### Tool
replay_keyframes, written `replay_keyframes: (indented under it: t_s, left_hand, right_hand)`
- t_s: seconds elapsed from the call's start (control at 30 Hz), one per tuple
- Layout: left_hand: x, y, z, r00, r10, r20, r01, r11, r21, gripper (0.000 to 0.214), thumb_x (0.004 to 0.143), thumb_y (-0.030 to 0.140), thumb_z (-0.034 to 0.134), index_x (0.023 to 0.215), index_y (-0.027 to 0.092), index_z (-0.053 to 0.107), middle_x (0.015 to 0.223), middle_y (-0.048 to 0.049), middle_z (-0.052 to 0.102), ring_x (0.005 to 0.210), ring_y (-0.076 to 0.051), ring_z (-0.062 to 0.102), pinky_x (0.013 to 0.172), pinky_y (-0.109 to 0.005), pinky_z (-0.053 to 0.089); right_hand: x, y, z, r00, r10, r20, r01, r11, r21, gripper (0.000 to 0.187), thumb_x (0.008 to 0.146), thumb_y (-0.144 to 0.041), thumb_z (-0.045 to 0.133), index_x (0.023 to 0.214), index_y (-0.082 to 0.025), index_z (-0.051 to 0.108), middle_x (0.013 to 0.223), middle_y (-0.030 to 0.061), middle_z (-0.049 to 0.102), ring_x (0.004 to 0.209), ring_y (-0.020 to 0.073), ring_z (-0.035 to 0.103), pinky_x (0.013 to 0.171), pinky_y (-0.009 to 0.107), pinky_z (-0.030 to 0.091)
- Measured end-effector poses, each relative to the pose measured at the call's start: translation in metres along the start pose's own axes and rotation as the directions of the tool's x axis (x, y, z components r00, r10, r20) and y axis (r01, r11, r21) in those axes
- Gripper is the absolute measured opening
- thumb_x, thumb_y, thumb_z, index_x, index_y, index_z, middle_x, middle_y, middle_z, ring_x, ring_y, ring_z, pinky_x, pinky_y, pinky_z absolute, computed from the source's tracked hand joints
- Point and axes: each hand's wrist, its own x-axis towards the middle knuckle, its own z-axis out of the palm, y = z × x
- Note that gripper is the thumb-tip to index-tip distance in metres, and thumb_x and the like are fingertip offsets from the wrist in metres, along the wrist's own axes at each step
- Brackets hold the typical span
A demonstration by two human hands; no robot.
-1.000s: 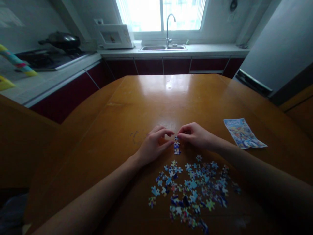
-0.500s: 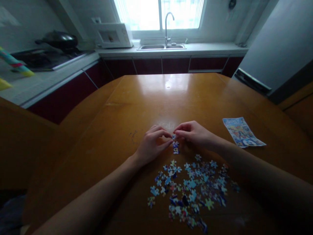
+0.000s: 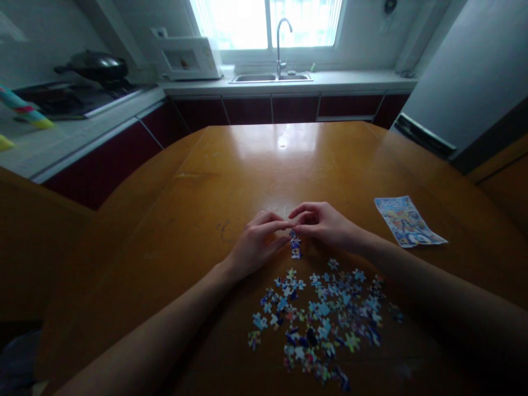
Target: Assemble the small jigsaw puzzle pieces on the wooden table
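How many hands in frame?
2: left hand left of the puzzle strip, right hand right of its far end, both beyond the loose pieces.

Table (image 3: 239,165) bears puzzle strip (image 3: 296,249): loose pieces (image 3: 324,309) before it, left hand (image 3: 259,239) at its left, right hand (image 3: 324,223) and, farther out, paper sheet (image 3: 408,221) rightward, sink (image 3: 253,78) well behind.

The desk (image 3: 198,192) is brown, glossy wood, brightest toward its far edge, with faint dark marks (image 3: 225,230) left of centre. Loose pieces (image 3: 324,309) lie scattered on its near part; just beyond them is a short strip (image 3: 295,251) of joined ones. A printed sheet (image 3: 408,221) lies off to the right.
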Motion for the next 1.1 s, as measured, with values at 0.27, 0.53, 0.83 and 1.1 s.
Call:
replay_keyframes:
  t_s: [0.27,0.53,0.83,1.1]
  left_hand:
    - [0.0,-0.001,0.0,0.999,-0.019,-0.047,0.021,0.999,0.033,0.013,0.084,0.026,0.076,0.096,0.022,0.074,0.09,-0.0035,0.065,0.087,-0.018,0.06,0.078,-0.033,0.05]
    - [-0.001,-0.003,0.0,0.994,-0.078,-0.074,0.082,0.995,0.05,0.012,0.084,0.028,0.076,0.095,0.022,0.073,0.091,-0.0037,0.065,0.089,-0.018,0.061,0.08,-0.034,0.05]
    - [0.002,0.004,-0.001,0.99,-0.131,-0.059,0.135,0.988,0.074,0.008,0.089,0.025,0.067,0.094,0.019,0.069,0.088,-0.0033,0.062,0.084,-0.017,0.058,0.076,-0.031,0.048]
    - [-0.001,0.007,-0.002,0.985,-0.054,0.166,0.029,0.989,0.145,0.024,0.094,0.03,0.059,0.077,0.023,0.075,0.079,-0.0034,0.058,0.082,-0.018,0.053,0.075,-0.033,0.046]
  right_hand:
    - [0.0,0.0,-0.001,0.979,-0.164,-0.124,0.139,0.972,-0.187,0.017,0.082,-0.026,0.069,0.096,-0.017,0.066,0.082,0.0033,0.07,0.073,0.0146,0.062,0.067,0.029,0.05]
    - [-0.005,0.009,-0.006,0.861,-0.501,0.091,0.48,0.74,-0.47,0.006,0.087,-0.026,0.065,0.089,-0.022,0.068,0.095,0.0049,0.065,0.09,0.0173,0.06,0.081,0.033,0.049]
    - [-0.004,0.016,-0.01,0.868,-0.479,0.128,0.47,0.712,-0.522,0.008,0.088,-0.023,0.062,0.086,-0.021,0.071,0.093,0.0056,0.065,0.088,0.0169,0.06,0.082,0.033,0.049]
    - [-0.003,0.022,-0.013,0.883,-0.434,0.178,0.454,0.695,-0.558,0.009,0.087,-0.021,0.063,0.085,-0.019,0.072,0.091,0.0055,0.065,0.085,0.0163,0.059,0.078,0.031,0.048]
